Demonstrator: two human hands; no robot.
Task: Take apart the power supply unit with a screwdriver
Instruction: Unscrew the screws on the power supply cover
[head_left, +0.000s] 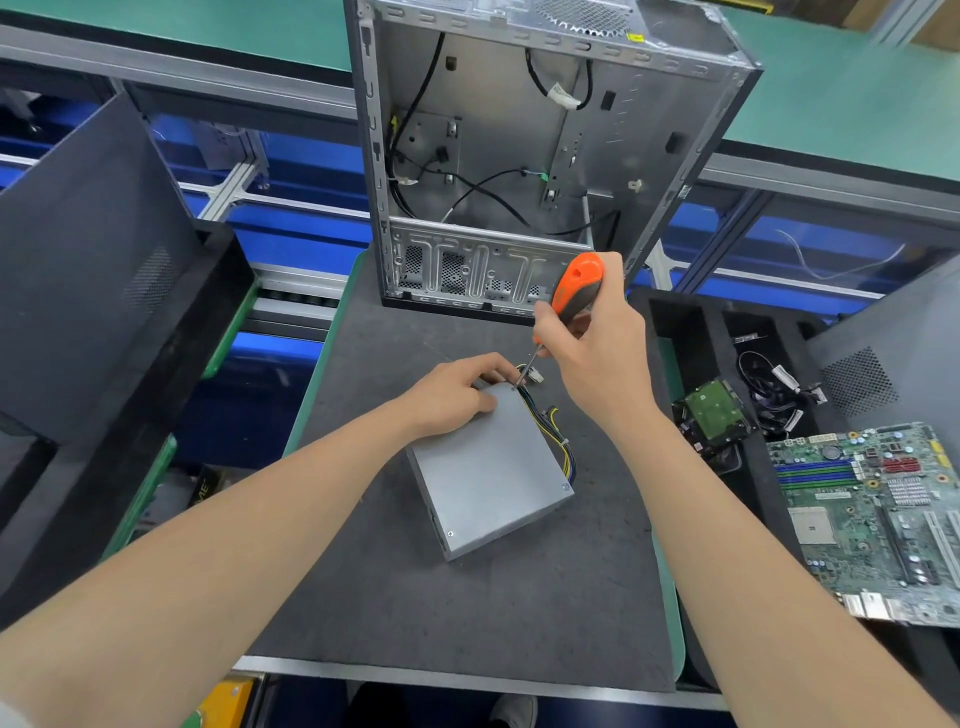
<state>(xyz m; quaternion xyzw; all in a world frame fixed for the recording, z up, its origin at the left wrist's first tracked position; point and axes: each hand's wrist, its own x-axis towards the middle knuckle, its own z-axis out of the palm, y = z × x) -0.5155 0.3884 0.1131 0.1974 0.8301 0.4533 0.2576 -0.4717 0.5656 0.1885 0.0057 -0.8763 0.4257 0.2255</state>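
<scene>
A grey metal power supply unit (488, 467) lies flat on the dark mat (415, 597) in the middle of the bench, with a bundle of yellow and black wires (558, 441) running out of its right side. My left hand (452, 395) grips the unit's far left corner, fingers curled over the edge. My right hand (597, 343) holds an orange and grey screwdriver (574, 288) tilted, its tip set on the far corner of the unit's top face beside my left fingers.
An open, emptied computer case (519, 156) stands upright behind the mat. A black foam tray at the right holds a hard drive (711, 413), loose cables (779, 389) and a green motherboard (878, 519). Dark panels (93, 270) lean at the left.
</scene>
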